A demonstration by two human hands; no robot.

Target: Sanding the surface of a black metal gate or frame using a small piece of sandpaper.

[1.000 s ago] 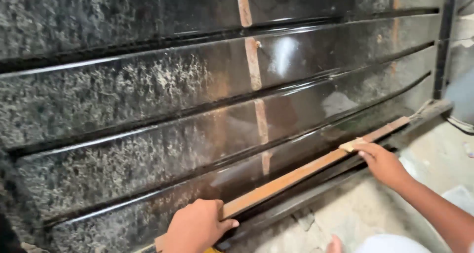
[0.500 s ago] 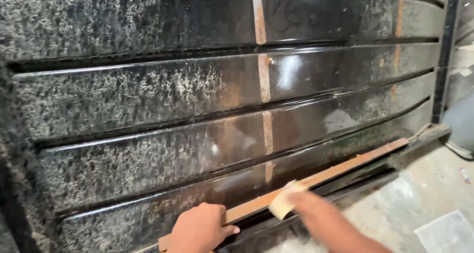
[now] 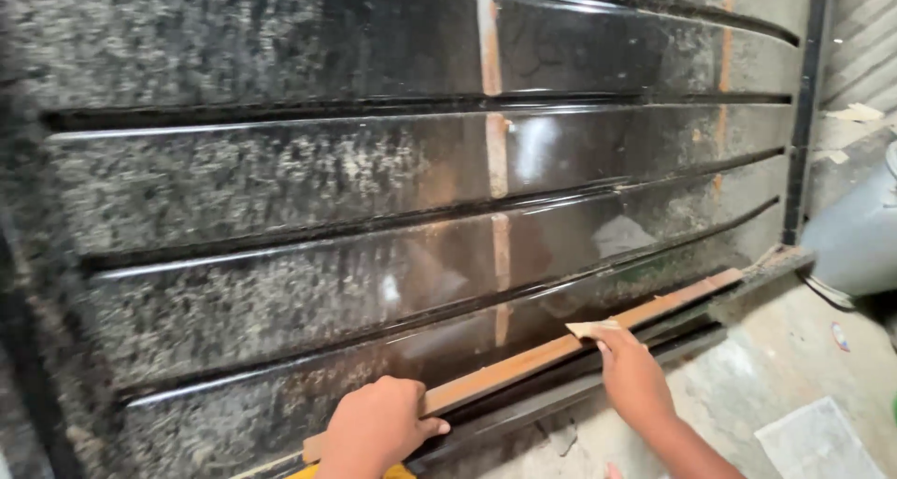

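Head view: long, thin brown wooden strip (image 3: 523,365) lies slanted along lowest edge of polished black granite slabs (image 3: 374,180). Left hand (image 3: 378,428) fingers curled, pressing strip's near end; right hand (image 3: 633,378) pinches small tan scrap (image 3: 590,328) against strip's middle.

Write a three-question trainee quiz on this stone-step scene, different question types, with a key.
1. True or false: the left hand rests on the near end of the long wooden strip.
2. Multiple choice: the right hand presses what against the strip? A) a hammer B) a small tan piece, probably sandpaper C) a paintbrush
3. Fill in: the strip lies along the lowest of the polished black ______ steps.

Key: 1 true; 2 B; 3 granite.
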